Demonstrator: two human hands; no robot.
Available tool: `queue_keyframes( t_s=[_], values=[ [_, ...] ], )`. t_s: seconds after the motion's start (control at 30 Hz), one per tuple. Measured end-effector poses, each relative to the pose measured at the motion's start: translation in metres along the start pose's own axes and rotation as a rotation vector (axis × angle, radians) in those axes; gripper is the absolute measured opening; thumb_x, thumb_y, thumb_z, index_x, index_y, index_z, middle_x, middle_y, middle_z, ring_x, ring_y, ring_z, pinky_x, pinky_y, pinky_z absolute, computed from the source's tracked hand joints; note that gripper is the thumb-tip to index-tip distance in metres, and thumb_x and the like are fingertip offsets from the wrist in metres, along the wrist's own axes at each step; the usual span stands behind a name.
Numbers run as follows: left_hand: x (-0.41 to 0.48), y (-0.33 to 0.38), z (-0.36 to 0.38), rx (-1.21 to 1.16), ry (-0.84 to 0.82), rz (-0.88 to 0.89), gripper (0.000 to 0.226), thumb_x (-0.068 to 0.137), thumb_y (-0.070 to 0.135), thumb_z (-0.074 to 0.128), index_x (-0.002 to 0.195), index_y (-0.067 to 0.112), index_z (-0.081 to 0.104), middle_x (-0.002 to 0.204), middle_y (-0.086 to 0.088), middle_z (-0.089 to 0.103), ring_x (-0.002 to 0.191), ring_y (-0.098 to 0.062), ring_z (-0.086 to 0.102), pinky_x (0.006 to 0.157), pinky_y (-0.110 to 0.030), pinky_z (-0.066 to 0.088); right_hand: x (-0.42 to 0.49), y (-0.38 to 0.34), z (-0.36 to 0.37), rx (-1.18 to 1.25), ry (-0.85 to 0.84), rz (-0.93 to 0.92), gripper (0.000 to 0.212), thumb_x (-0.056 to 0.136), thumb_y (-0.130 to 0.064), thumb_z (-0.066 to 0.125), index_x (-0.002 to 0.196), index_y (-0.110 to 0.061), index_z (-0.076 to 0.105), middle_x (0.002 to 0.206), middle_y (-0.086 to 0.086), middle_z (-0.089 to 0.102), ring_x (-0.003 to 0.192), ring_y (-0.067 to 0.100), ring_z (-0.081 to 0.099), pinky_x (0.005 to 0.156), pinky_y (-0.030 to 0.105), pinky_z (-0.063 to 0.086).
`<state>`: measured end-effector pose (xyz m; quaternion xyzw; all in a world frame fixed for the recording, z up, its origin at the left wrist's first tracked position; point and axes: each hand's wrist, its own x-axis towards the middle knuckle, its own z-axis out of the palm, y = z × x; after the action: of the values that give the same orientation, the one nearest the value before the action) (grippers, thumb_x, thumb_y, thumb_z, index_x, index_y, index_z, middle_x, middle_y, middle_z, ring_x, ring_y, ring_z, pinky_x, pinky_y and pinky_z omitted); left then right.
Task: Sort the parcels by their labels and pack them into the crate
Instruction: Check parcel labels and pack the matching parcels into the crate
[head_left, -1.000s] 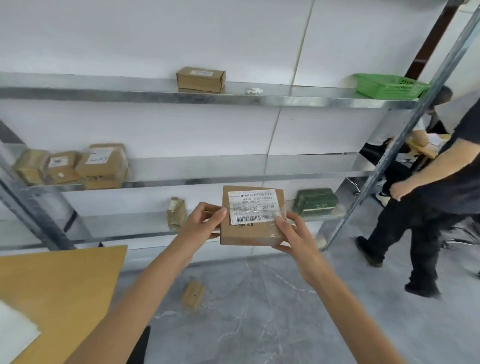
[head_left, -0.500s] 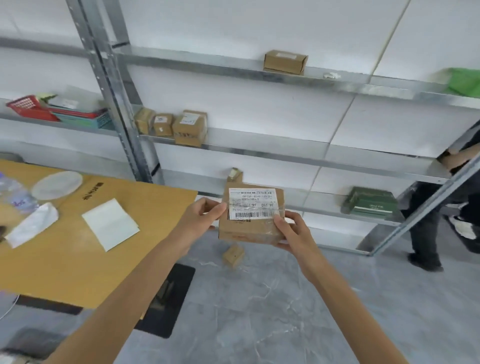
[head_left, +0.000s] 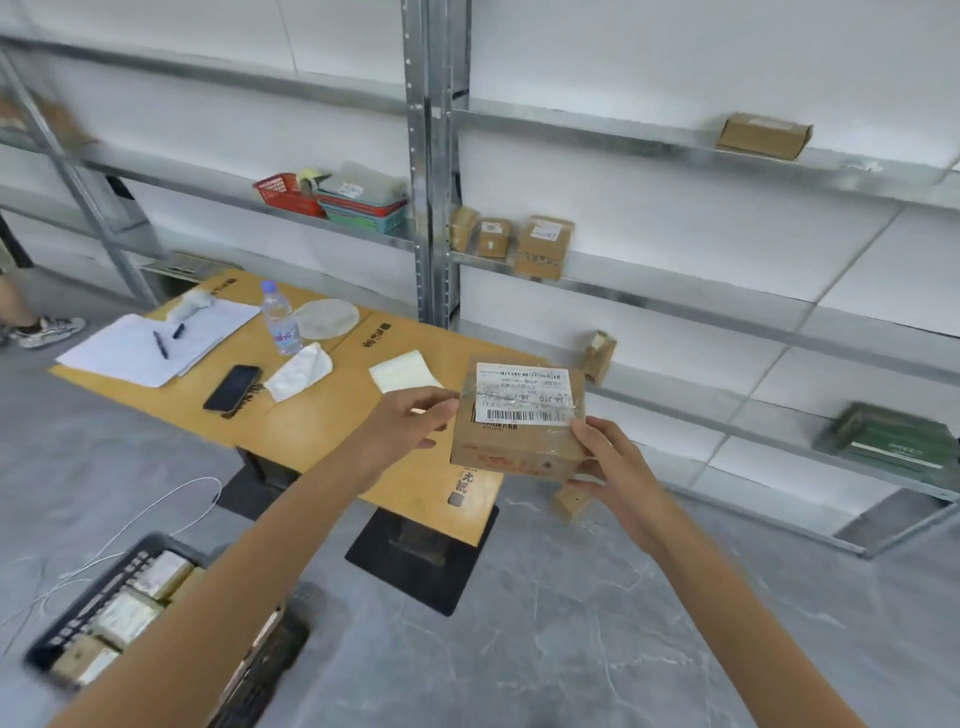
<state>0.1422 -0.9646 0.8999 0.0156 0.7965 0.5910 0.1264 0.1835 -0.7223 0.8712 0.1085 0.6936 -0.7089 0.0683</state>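
At the lower left of the frame, a dark crate (head_left: 78, 613) is sitting on the grey floor, with several parcels (head_left: 140, 597) lying inside it; the left forearm is covering part of its right side. In the centre of the frame, both hands are holding a brown cardboard parcel (head_left: 519, 447) in the air, above the floor and in front of the table's right end. The left hand (head_left: 410, 421) is pinching the parcel's left edge, thumb and fingers closed on it. The right hand (head_left: 613, 462) is gripping the lower right corner, with the thumb pressing on the top face and the fingers curling beneath. A white barcode label (head_left: 524, 392) under clear tape is facing the camera. Beyond the hands, a wooden table (head_left: 322, 431) is carrying sheets of paper (head_left: 150, 348) with a pen, a phone (head_left: 232, 387), a water bottle (head_left: 280, 322) and a white slip (head_left: 402, 371). Below the parcel, a small box (head_left: 571, 501) is lying on the floor. Farther back, a metal shelving unit (head_left: 434, 156) is holding three small parcels (head_left: 514, 241) at centre, stacked baskets (head_left: 343, 200) to their left, a single box (head_left: 763, 135) at upper right and a green box (head_left: 898, 441) at far right.
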Motion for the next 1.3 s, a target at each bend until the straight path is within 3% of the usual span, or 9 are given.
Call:
queue_keyframes(
  t_s=[0.27,0.4,0.53,0.7,0.9,1.03,1.1,1.2,1.3],
  values=[
    [-0.034,-0.042,-0.091,-0.007,0.095,-0.035,0.025,0.093,0.023,0.055,0.117,0.021,0.064,0.101,0.009,0.069,0.085,-0.005,0.064,0.068,-0.017,0.050,-0.003,0.016,0.108,-0.013,-0.058,0.050,0.039,0.091,-0.035,0.059,0.125,-0.017,0.051,0.114,0.010,0.066,0.099,0.026,0.068,0.093,0.048,0.052],
    [-0.025,-0.054,-0.115,0.018,0.131,-0.067,0.020,0.093,0.021,0.055,0.111,0.021,0.065,0.099,0.009,0.069,0.086,-0.004,0.065,0.069,-0.019,0.048,0.016,0.015,0.134,-0.044,-0.083,0.053,0.040,0.092,-0.034,0.058,0.127,-0.018,0.049,0.115,0.010,0.065,0.101,0.025,0.067,0.092,0.042,0.054],
    [-0.017,-0.064,-0.136,0.035,0.149,-0.113,0.021,0.093,0.020,0.056,0.111,0.017,0.066,0.105,0.002,0.069,0.095,-0.012,0.065,0.083,-0.029,0.052,0.035,0.014,0.155,-0.068,-0.129,0.054,0.040,0.092,-0.033,0.059,0.127,-0.019,0.049,0.110,0.008,0.067,0.099,0.023,0.067,0.089,0.038,0.054],
    [-0.019,-0.080,-0.181,0.046,0.154,-0.139,0.017,0.092,0.017,0.058,0.106,0.016,0.066,0.105,0.000,0.069,0.097,-0.017,0.065,0.088,-0.035,0.054,0.046,0.017,0.194,-0.080,-0.213,0.091,0.042,0.089,-0.033,0.062,0.127,-0.022,0.048,0.104,0.001,0.069,0.093,0.015,0.069,0.078,0.028,0.056],
    [-0.034,-0.123,-0.266,0.036,0.184,-0.159,0.012,0.091,0.014,0.059,0.102,0.011,0.065,0.108,-0.007,0.068,0.103,-0.022,0.063,0.092,-0.038,0.053,0.047,0.034,0.285,-0.094,-0.275,0.118,0.056,0.080,-0.040,0.068,0.129,-0.025,0.045,0.104,-0.001,0.071,0.091,0.013,0.071,0.079,0.029,0.058],
    [-0.052,-0.163,-0.336,0.009,0.161,-0.185,0.015,0.093,0.018,0.056,0.105,0.009,0.059,0.112,-0.011,0.065,0.098,-0.021,0.062,0.088,-0.035,0.052,0.039,0.057,0.369,-0.041,-0.252,0.165,0.045,0.086,-0.036,0.064,0.126,-0.024,0.048,0.106,0.003,0.069,0.086,0.014,0.072,0.069,0.024,0.059],
    [-0.063,-0.182,-0.372,-0.002,0.118,-0.218,0.023,0.093,0.024,0.055,0.111,0.009,0.056,0.114,-0.007,0.064,0.103,-0.020,0.061,0.090,-0.038,0.051,0.031,0.069,0.412,-0.003,-0.231,0.192,0.042,0.087,-0.034,0.063,0.125,-0.022,0.050,0.107,0.007,0.070,0.089,0.017,0.072,0.075,0.028,0.059],
    [-0.078,-0.208,-0.421,-0.069,0.068,-0.281,0.027,0.091,0.028,0.058,0.108,0.010,0.048,0.115,-0.009,0.064,0.100,-0.018,0.064,0.081,-0.033,0.055,0.017,0.081,0.473,0.025,-0.212,0.212,0.041,0.089,-0.030,0.063,0.126,-0.018,0.050,0.109,0.009,0.070,0.094,0.021,0.071,0.088,0.039,0.056],
    [-0.083,-0.228,-0.459,-0.120,0.024,-0.317,0.026,0.089,0.027,0.062,0.102,0.015,0.042,0.116,-0.013,0.064,0.105,-0.025,0.064,0.090,-0.043,0.054,0.007,0.087,0.519,0.031,-0.178,0.221,0.041,0.090,-0.028,0.062,0.127,-0.018,0.050,0.110,0.007,0.069,0.096,0.023,0.070,0.093,0.043,0.053]
  ],
)
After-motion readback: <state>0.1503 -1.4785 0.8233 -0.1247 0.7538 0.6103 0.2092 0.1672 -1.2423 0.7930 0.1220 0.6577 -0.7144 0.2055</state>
